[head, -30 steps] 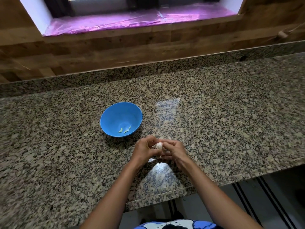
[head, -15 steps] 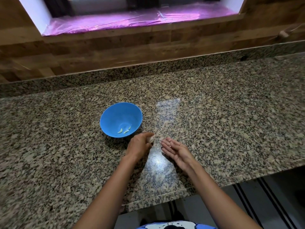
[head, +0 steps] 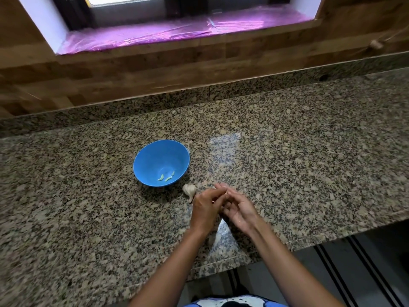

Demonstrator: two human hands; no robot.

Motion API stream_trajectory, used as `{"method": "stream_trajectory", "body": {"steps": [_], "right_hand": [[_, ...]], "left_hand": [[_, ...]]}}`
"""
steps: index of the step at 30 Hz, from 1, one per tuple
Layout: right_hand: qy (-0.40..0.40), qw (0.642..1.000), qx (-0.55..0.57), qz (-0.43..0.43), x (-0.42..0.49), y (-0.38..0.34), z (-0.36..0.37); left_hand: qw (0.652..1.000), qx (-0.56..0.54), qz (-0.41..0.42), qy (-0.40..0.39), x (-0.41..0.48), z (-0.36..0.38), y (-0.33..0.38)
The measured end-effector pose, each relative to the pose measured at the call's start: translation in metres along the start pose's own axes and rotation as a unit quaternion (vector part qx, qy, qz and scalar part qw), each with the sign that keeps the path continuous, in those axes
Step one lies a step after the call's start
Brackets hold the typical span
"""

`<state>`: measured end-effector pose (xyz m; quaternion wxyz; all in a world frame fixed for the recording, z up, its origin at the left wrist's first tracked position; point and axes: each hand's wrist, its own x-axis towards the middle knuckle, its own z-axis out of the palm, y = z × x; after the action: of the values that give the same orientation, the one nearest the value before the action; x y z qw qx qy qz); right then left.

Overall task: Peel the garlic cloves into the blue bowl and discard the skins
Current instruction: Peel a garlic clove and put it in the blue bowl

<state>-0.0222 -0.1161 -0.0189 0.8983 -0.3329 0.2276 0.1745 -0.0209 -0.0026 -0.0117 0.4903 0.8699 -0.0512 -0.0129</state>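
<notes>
The blue bowl (head: 141, 161) stands on the granite counter with three peeled garlic cloves (head: 160, 177) at its bottom. A whole garlic bulb (head: 189, 189) lies on the counter just right of the bowl, with no hand on it. My left hand (head: 205, 208) and my right hand (head: 240, 208) meet just right of the bulb. The right hand lies palm up with relaxed fingers. My left thumb and fingers pinch a small garlic clove on the right hand's fingertips; the clove itself is mostly hidden.
The granite counter (head: 309, 173) runs wide to both sides, with its front edge close below my forearms. A low granite upstand and a wooden wall stand behind. A tiny pale scrap (head: 214, 186) lies by my fingertips.
Both hands held the bulb together. My left hand then set it down by the bowl and came back to the right hand, which had opened palm up.
</notes>
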Motion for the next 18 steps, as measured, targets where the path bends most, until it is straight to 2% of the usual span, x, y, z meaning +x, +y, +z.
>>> {"method": "stream_trajectory", "body": {"steps": [4, 6, 7, 8, 10, 11, 12, 13, 15, 18], "right_hand": [[-0.005, 1.0, -0.022, -0.003, -0.007, -0.006, 0.003], [0.043, 0.984, -0.166, -0.045, -0.007, -0.006, 0.001], [0.076, 0.951, -0.285, -0.09, -0.008, -0.006, -0.001], [0.108, 0.886, -0.426, -0.146, -0.008, -0.005, -0.005], [0.099, 0.695, -0.68, -0.213, -0.006, -0.004, -0.018], [0.079, 0.616, -0.756, -0.207, -0.004, -0.001, -0.026], [0.065, 0.561, -0.804, -0.187, -0.003, 0.002, -0.032], [0.06, 0.525, -0.831, -0.17, -0.001, 0.005, -0.039], [0.061, 0.478, -0.86, -0.167, 0.001, 0.012, -0.051], [0.07, 0.459, -0.869, -0.173, 0.002, 0.016, -0.056]], "left_hand": [[0.998, -0.053, -0.018, 0.0, 0.003, -0.003, -0.003], [0.991, -0.108, -0.08, 0.013, 0.003, -0.005, -0.005], [0.984, -0.135, -0.117, 0.018, 0.004, -0.007, -0.007], [0.977, -0.153, -0.147, 0.019, 0.005, -0.008, -0.01], [0.968, -0.173, -0.183, 0.012, 0.005, -0.009, -0.014], [0.962, -0.188, -0.197, 0.011, 0.005, -0.009, -0.015], [0.954, -0.212, -0.21, 0.014, 0.005, -0.01, -0.014], [0.945, -0.239, -0.224, 0.019, 0.005, -0.009, -0.013], [0.932, -0.266, -0.245, 0.028, 0.007, -0.007, -0.013], [0.938, -0.241, -0.246, 0.031, 0.008, -0.007, -0.016]]}}
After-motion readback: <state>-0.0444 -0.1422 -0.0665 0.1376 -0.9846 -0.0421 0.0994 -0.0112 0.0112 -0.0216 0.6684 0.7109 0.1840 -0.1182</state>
